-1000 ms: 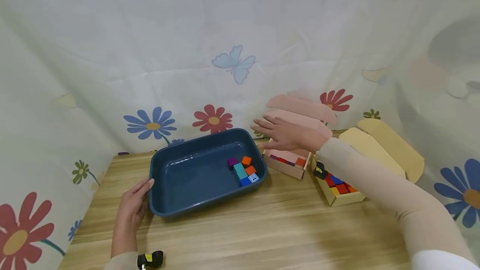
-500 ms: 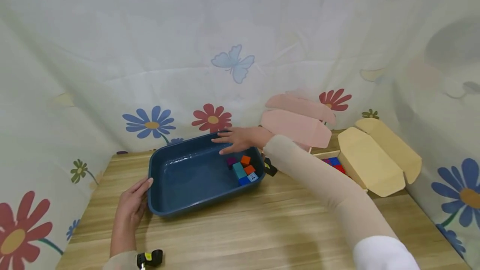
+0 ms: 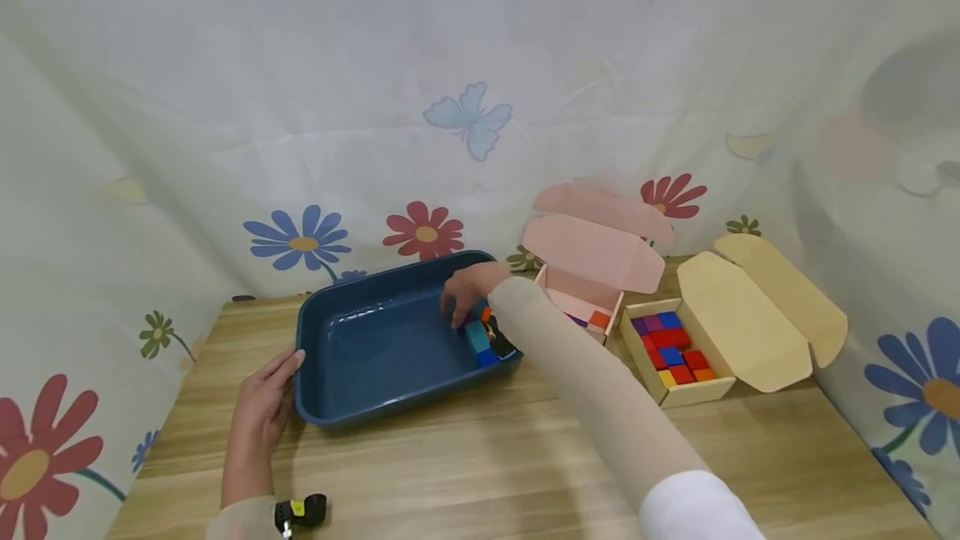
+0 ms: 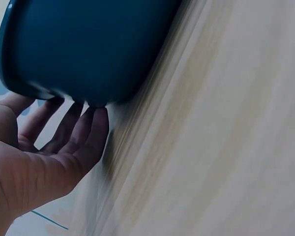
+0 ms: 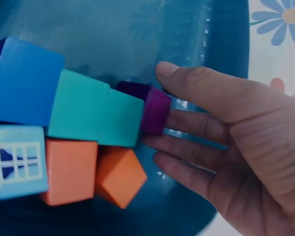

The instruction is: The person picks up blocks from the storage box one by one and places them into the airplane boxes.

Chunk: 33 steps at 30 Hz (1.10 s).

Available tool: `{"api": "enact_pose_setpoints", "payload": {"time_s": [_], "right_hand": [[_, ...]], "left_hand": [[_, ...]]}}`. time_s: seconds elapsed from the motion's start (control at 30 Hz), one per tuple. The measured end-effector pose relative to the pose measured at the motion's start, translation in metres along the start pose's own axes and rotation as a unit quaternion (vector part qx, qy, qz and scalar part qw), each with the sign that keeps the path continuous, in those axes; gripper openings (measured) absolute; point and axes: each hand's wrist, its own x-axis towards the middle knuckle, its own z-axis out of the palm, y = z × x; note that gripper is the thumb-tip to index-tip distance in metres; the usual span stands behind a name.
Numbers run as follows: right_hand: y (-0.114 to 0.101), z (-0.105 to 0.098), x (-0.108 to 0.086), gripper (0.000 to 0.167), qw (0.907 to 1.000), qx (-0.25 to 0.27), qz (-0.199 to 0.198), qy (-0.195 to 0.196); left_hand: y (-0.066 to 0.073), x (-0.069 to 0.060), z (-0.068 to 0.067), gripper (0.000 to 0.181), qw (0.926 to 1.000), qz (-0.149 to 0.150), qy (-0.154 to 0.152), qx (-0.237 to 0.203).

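With spread fingers, my left hand [image 3: 262,407] touches the outer wall at the left end of the blue tray [image 3: 390,361] on the wooden surface [image 3: 450,473]. My right hand [image 3: 467,288] is inside near the right end, thumb and fingers apart around the purple cube [image 5: 157,110], beside the teal block [image 5: 93,108]; whether they touch it, I cannot tell.

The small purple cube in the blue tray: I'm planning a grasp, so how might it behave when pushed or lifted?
The small purple cube will probably slide rather than roll, given its flat faces. The glossy dark-blue rectangular tray suggests little friction beneath. Its crisp edges suggest a stiff, hard block.
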Motion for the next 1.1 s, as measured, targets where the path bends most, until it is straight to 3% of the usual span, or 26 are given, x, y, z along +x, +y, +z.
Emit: {"api": "enact_pose_setpoints", "payload": {"time_s": [0.17, 0.47, 0.73, 0.93, 1.1], "right_hand": [[-0.001, 0.006, 0.001, 0.031, 0.9996, 0.021, -0.002, 0.019], [0.001, 0.005, 0.001, 0.022, 0.9987, 0.028, -0.017, 0.039], [0.008, -0.012, -0.004, 0.028, 0.9968, 0.015, -0.044, 0.065], [0.014, -0.022, -0.018, 0.033, 0.9963, 0.001, -0.055, 0.065], [0.024, -0.029, -0.034, 0.031, 0.9951, -0.032, -0.057, 0.075]], "left_hand": [[-0.001, -0.005, 0.008, 0.069, 0.9995, 0.014, 0.022, 0.020], [-0.002, -0.009, 0.015, 0.072, 0.9992, 0.022, 0.025, 0.021], [-0.004, -0.012, 0.014, 0.069, 0.9990, 0.031, 0.032, 0.009], [-0.004, -0.010, 0.013, 0.068, 0.9986, 0.038, 0.035, 0.014], [-0.005, -0.008, 0.013, 0.070, 0.9989, 0.026, 0.036, 0.016]]}}
